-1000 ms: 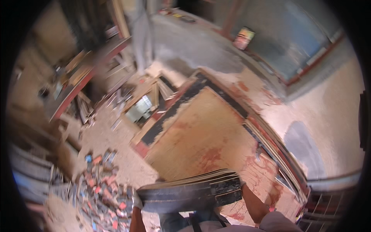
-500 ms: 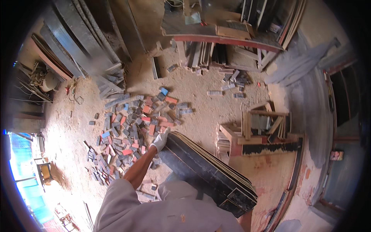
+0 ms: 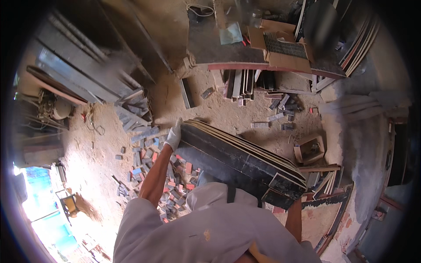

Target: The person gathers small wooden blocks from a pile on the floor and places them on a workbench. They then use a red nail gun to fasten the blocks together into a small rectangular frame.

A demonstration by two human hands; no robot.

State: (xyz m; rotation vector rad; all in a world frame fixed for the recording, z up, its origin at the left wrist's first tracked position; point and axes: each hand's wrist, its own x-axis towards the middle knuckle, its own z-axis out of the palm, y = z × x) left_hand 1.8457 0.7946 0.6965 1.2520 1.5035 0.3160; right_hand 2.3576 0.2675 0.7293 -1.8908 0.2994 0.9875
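Note:
A thick stack of black-faced plywood boards (image 3: 228, 163) with pale edges is held aslant in front of my body. Its left end is gripped by my left hand (image 3: 173, 136), in a white glove, with the fingers curled over the end. My right forearm (image 3: 294, 219) reaches up to the stack's lower right end, which it supports; the hand and fingers there are hidden by the boards. Below and left of the stack, a heap of small black, red and blue wood offcuts (image 3: 147, 164) lies on the floor, partly covered by it.
Ahead stands a worktable (image 3: 204, 46) with an opened cardboard box (image 3: 287, 61) on it and board strips beneath. Long panels (image 3: 72, 65) lean at the far left. A wooden box (image 3: 309, 150) is on the floor to the right, near a stained wall (image 3: 372, 149). Scattered offcuts (image 3: 287, 105) lie before the table.
The stack has risen in the view, still held at its left end. My right forearm shows more now. The worktable appears nearer, and the stack covers more of the offcut heap.

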